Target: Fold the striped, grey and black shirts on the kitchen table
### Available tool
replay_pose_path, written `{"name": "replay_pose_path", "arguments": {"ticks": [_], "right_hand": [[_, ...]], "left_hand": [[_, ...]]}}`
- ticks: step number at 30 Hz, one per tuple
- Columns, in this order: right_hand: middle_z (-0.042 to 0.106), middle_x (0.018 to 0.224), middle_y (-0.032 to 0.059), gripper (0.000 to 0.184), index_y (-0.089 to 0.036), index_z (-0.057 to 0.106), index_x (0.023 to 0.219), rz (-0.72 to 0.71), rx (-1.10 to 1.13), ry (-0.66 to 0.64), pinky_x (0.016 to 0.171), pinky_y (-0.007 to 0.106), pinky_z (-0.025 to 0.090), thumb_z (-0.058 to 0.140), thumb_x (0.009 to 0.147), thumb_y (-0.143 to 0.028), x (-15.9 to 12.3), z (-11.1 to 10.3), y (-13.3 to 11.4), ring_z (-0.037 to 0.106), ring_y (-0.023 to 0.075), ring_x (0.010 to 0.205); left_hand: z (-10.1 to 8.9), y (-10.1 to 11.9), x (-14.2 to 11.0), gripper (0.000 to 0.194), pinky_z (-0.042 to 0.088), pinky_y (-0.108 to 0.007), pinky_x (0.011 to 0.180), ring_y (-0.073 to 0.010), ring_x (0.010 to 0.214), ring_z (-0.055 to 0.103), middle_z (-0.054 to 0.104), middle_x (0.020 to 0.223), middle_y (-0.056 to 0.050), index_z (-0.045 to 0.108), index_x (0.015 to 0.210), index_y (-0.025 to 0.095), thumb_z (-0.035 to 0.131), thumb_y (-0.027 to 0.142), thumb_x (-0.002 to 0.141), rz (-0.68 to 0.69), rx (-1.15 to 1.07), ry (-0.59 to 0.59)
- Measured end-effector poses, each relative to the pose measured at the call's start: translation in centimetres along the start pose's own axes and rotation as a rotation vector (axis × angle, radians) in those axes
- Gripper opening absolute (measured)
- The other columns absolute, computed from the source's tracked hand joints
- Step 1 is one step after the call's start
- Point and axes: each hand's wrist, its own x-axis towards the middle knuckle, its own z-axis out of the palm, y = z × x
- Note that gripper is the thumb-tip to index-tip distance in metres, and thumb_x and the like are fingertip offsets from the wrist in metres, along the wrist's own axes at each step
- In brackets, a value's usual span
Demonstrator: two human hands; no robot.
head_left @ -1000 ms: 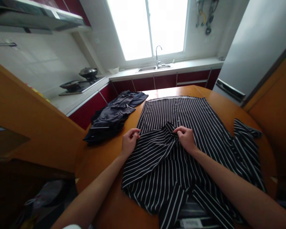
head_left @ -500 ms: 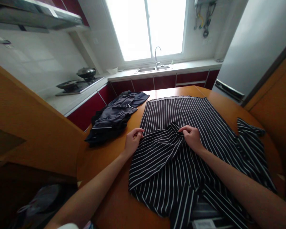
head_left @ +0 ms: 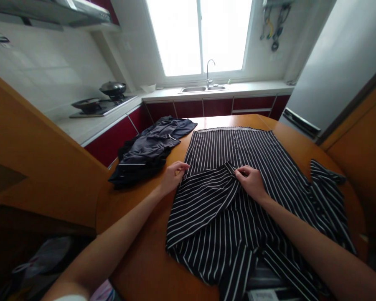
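Shirt on perhaps-oval kitchen table

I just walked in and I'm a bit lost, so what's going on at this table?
A person's right hand pinches the cuff end of one sleeve, laid across a black-and-white striped, button-front shirt. The left hand is at the shirt's left edge; whether it grips the cloth is unclear. The shirt lies spread on an orange-brown wooden table, with a pile of dark clothes to its left.
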Motion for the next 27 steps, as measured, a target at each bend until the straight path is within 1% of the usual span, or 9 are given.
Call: {"name": "replay_pose_path", "arguments": {"ticks": [4,6,8,10,14,19,23,25,27], "right_hand": [[0.073,0.082,0.0054,0.013,-0.021,0.07,0.078,0.015,-0.01,0.001,0.082,0.04,0.052,0.065,0.081,-0.033,0.1,0.2,0.3,0.068,0.0238,0.08],[0.073,0.083,0.0052,0.011,-0.021,0.068,0.081,0.006,0.0,0.023,0.085,0.041,0.053,0.064,0.081,-0.031,0.1,0.3,0.3,0.068,0.0238,0.082],[0.072,0.086,0.0058,0.011,-0.021,0.066,0.084,-0.015,0.006,0.05,0.086,0.042,0.053,0.062,0.082,-0.031,0.1,0.4,0.3,0.067,0.0244,0.085],[0.071,0.088,0.0065,0.011,-0.022,0.064,0.088,-0.036,0.019,0.07,0.087,0.043,0.053,0.061,0.084,-0.032,0.1,0.5,0.1,0.067,0.0248,0.087],[0.07,0.092,0.0077,0.012,-0.022,0.062,0.091,-0.055,0.062,0.098,0.088,0.043,0.054,0.06,0.086,-0.033,-0.1,0.4,-0.4,0.066,0.0252,0.091],[0.068,0.093,0.0061,0.012,-0.022,0.063,0.092,-0.093,0.164,0.176,0.091,0.042,0.055,0.061,0.088,-0.033,-0.2,0.3,-1.3,0.065,0.0232,0.093],[0.067,0.092,0.0054,0.012,-0.022,0.063,0.09,-0.091,0.209,0.227,0.089,0.04,0.056,0.063,0.088,-0.034,-0.2,0.1,-1.8,0.064,0.0223,0.091],[0.067,0.091,0.0053,0.013,-0.022,0.064,0.089,-0.08,0.209,0.235,0.088,0.04,0.056,0.064,0.087,-0.034,-0.2,0.1,-1.9,0.065,0.0224,0.09],[0.068,0.091,0.0052,0.012,-0.022,0.064,0.089,-0.077,0.213,0.237,0.088,0.04,0.056,0.064,0.087,-0.034,-0.2,0.1,-1.8,0.065,0.0223,0.09]], "left_hand": [[-0.8,-1.8,0.8,0.025,0.051,-0.031,0.075,-0.0222,0.09,0.07,0.075,0.095,-0.008,0.074,0.094,0.019,0.056,0.036,0.088,-0.103,-0.015,0.033],[-1.2,-2.2,0.8,0.027,0.05,-0.029,0.071,-0.021,0.084,0.068,0.074,0.091,-0.007,0.074,0.094,0.019,0.058,0.039,0.088,-0.109,-0.007,-0.024],[-1.4,-2.2,0.6,0.03,0.049,-0.029,0.069,-0.0194,0.078,0.065,0.072,0.088,-0.006,0.075,0.096,0.02,0.059,0.044,0.089,-0.075,0.023,-0.115],[-1.4,-1.9,0.5,0.032,0.049,-0.031,0.073,-0.0191,0.077,0.061,0.068,0.087,-0.006,0.077,0.091,0.021,0.058,0.047,0.091,-0.007,0.07,-0.211],[-1.4,-1.4,0.4,0.041,0.046,-0.037,0.093,-0.0221,0.092,0.059,0.064,0.092,-0.007,0.074,0.077,0.022,0.051,0.049,0.096,0.111,0.165,-0.353],[-2.2,-0.9,0.1,0.045,0.039,-0.039,0.107,-0.0239,0.108,0.055,0.06,0.108,-0.008,0.075,0.086,0.023,0.047,0.055,0.098,0.126,0.123,-0.465],[-2.5,-0.9,0.0,0.043,0.037,-0.041,0.111,-0.0255,0.116,0.054,0.058,0.116,-0.01,0.077,0.101,0.023,0.05,0.056,0.097,0.123,0.05,-0.49],[-2.3,-1.3,-0.1,0.038,0.036,-0.043,0.111,-0.0258,0.115,0.053,0.059,0.115,-0.009,0.077,0.099,0.025,0.053,0.054,0.096,0.098,0.105,-0.47],[-2.0,-1.7,-0.2,0.036,0.036,-0.043,0.108,-0.0254,0.111,0.053,0.06,0.112,-0.008,0.076,0.09,0.024,0.054,0.052,0.095,0.083,0.177,-0.447]]}}
